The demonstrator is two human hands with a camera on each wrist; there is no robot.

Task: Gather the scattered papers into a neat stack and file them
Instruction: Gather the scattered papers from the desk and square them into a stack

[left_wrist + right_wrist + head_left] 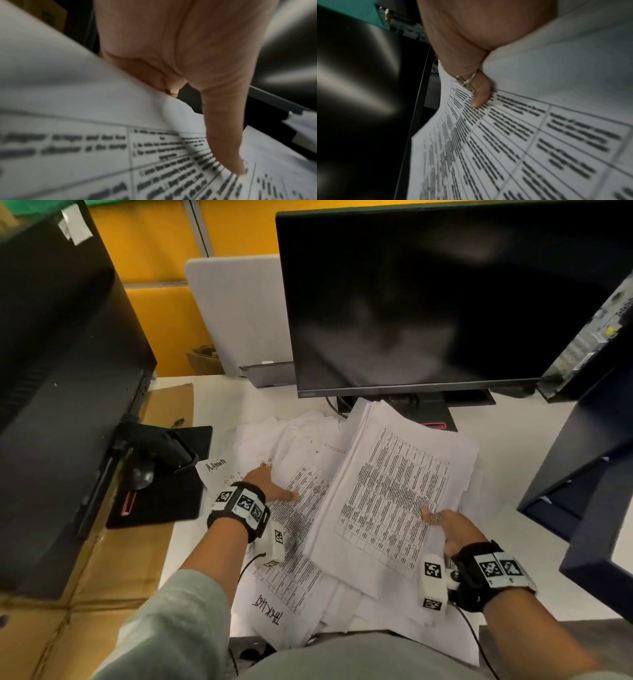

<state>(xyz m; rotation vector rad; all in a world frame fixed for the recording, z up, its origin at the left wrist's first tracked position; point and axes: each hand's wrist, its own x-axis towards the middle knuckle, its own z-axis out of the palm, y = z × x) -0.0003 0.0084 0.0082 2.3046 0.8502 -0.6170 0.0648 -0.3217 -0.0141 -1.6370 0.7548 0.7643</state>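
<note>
White sheets with printed tables lie scattered over the white desk [534, 570]. A thick stack of them [394, 491] lies tilted on top, right of the middle. My right hand [442, 522] grips the stack's near right edge; the ringed thumb [479, 100] lies on the top sheet and the fingers are hidden beneath. My left hand [279, 484] pinches the loose printed sheets [305, 508] left of the stack. Its thumb [238, 170] presses on top and its fingers go behind the paper edge [120, 94]. A hand-lettered sheet [270, 611] lies at the near edge.
A dark monitor [428, 302] on a black stand base [435, 416] rises right behind the papers. At the left are another black monitor [51, 371], its base [164, 484] and cardboard [102, 577]. A dark blue cabinet [582, 474] and a computer tower [589, 344] close the right side.
</note>
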